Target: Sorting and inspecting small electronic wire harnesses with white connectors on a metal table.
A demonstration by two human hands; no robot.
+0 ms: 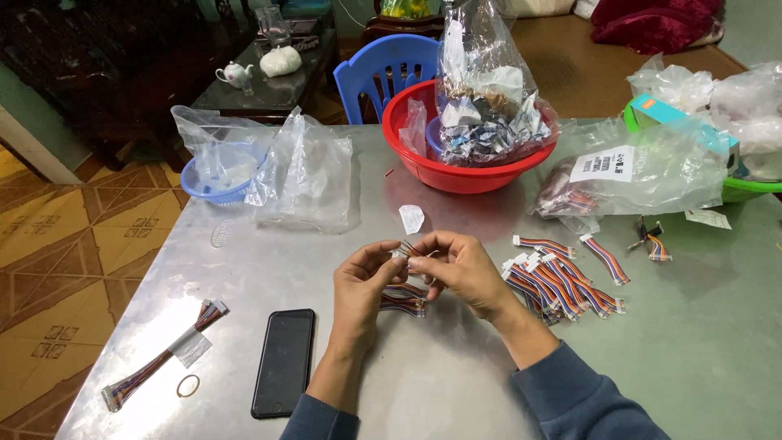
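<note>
At frame centre, above the surface (456,383) | left hand (364,287) and right hand (461,269) fingers pinched a small ribbon-cable connector (401,250) | step judged: working that connector; the next move needs a steady fingertip grip | loose cables (562,281) lay at right.

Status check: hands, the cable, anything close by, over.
Left hand and right hand both pinching a short multicoloured ribbon cable above the table. Pile of like cables beside right hand. Phone near left forearm.
</note>
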